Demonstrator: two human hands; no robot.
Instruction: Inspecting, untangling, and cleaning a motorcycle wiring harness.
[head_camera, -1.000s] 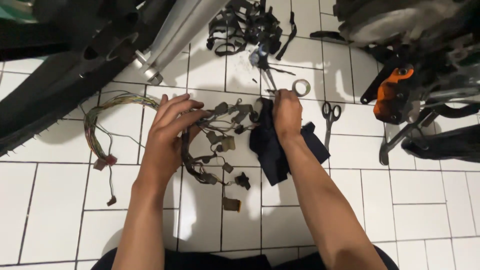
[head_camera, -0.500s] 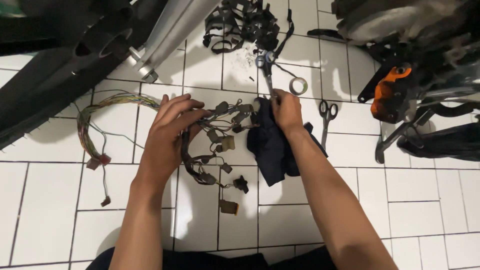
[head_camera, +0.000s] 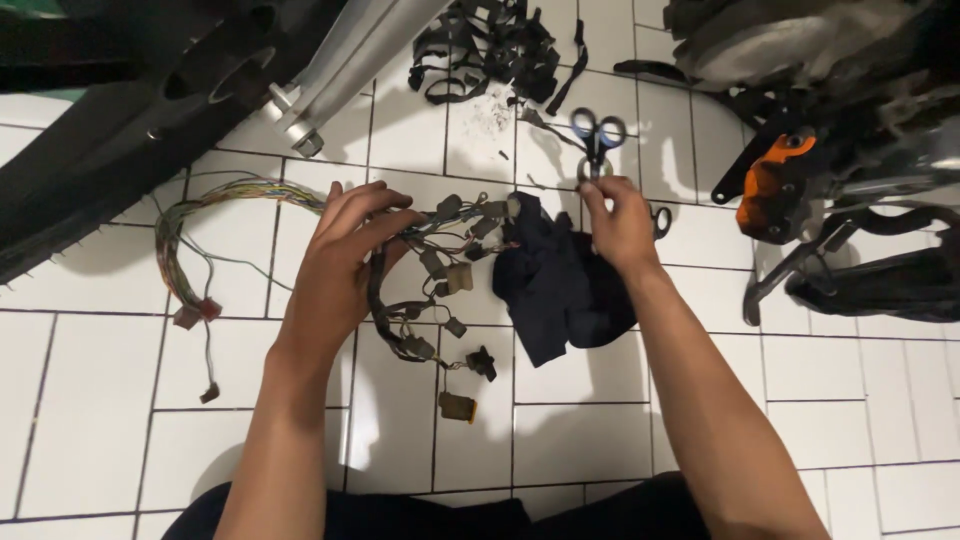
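**Two hands over a tangle of wires on a tiled floor**

From the head camera, looking straight down: the person sits at the near edge of a white tiled floor (head_camera: 90, 420) with both bare arms stretched out.

The left hand (head_camera: 335, 262) rests on a wire harness (head_camera: 425, 275), fingers curled loosely around a bunch of its dark cables and small plugs. The harness spreads from the middle of the floor out to the left, where a thinner loop of coloured wires (head_camera: 190, 235) curves round and ends in a few loose plugs.

The right hand (head_camera: 620, 225) is just right of the harness, its thumb and fingertips pinched together on something small and pale; what that is I cannot make out. Right under and near this hand lies a crumpled dark cloth (head_camera: 555, 290), touching the right end of the harness.

Just beyond the right hand, blue-handled scissors (head_camera: 597, 135) lie on the tiles. A second pair of scissors (head_camera: 661, 220) peeks out from behind the right hand. Further away sits a heap of black tape scraps (head_camera: 490, 45).

A black tyre (head_camera: 110, 150) and a silver fork tube (head_camera: 345, 60) cross the far left. On the right stands dark machinery with an orange part (head_camera: 775, 190).
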